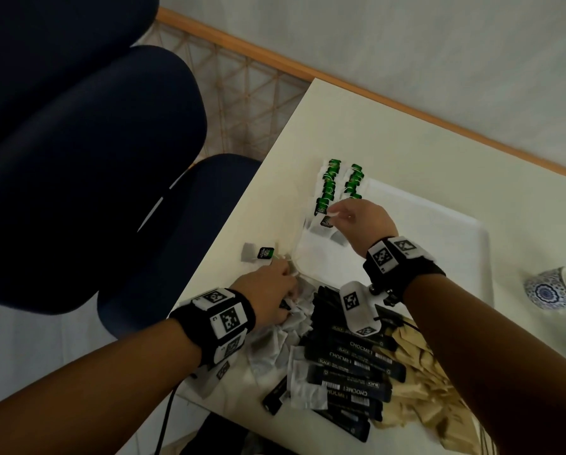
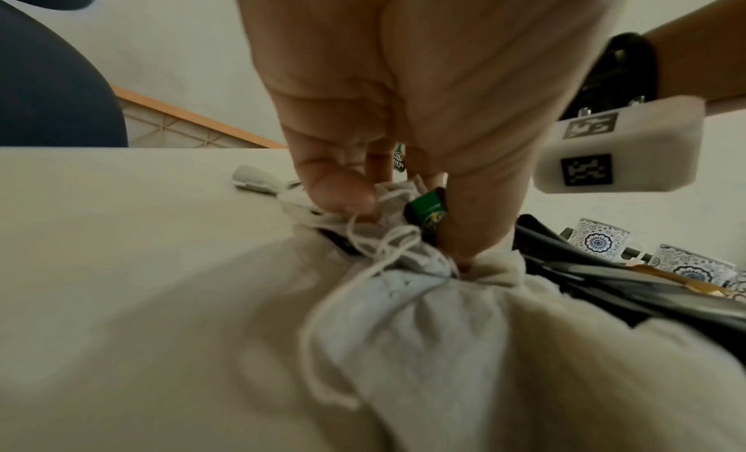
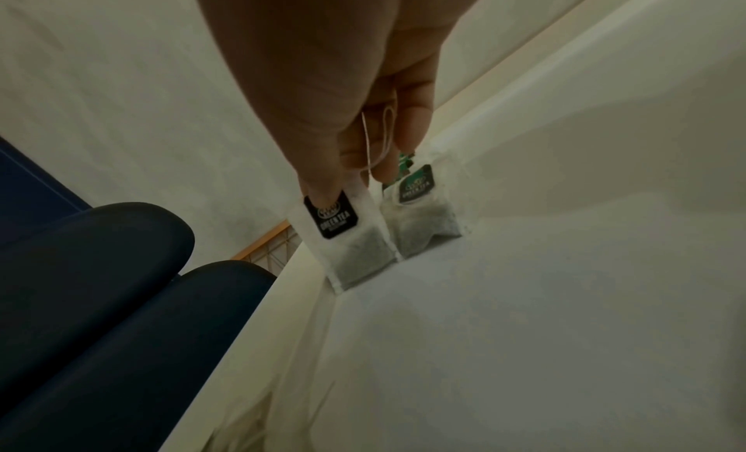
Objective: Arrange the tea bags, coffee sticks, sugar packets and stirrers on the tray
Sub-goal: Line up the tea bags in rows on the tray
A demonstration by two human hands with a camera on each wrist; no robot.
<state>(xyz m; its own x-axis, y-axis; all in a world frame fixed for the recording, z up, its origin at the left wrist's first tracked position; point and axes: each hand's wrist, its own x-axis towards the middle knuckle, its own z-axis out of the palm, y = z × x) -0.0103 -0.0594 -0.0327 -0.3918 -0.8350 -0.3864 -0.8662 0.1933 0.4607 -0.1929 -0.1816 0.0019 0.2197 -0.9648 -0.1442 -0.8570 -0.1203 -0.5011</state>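
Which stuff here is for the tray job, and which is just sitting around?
For the job:
white tray
tea bags in rows
tea bag pile
black coffee sticks
brown sugar packets

Just lying about:
blue-patterned cups
blue chair

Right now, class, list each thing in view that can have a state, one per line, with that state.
Right hand: pinches one tea bag at the tray's corner.
Left hand: grips tangled loose tea bags.
Tray: two tea bag rows along its far-left end.
Coffee sticks: heaped on table.
Sugar packets: heaped.
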